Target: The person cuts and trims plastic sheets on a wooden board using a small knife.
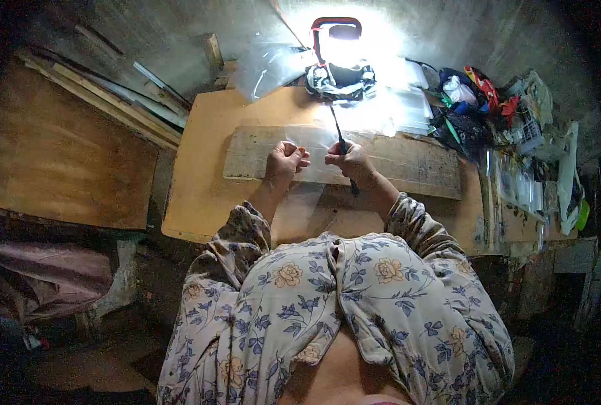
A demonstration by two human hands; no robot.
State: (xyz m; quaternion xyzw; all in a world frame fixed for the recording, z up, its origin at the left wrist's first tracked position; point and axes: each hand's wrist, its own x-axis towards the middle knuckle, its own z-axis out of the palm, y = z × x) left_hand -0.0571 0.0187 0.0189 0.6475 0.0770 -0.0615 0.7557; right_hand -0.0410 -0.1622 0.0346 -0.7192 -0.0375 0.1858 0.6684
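My right hand [351, 162] is closed round a long, thin black tool [337, 125], whose slim end points away toward the lamp and whose other end sticks out below the hand. Its exact kind does not show. Just to the left, my left hand [287, 159] pinches what looks like transparent plastic film [308, 137]. The film spreads between the hands and hangs down toward my body; its edges are hard to make out. Both hands are above a worn wooden board [408, 162] lying on the table [199, 162].
A bright lamp [337, 30] stands at the back, beside crumpled plastic bags [263, 71]. Stacked transparent sheets [408, 101] lie right of it. Mixed bags and odds and ends [476, 101] crowd the right side. Wooden strips [111, 94] lean at left near a brown panel [64, 148].
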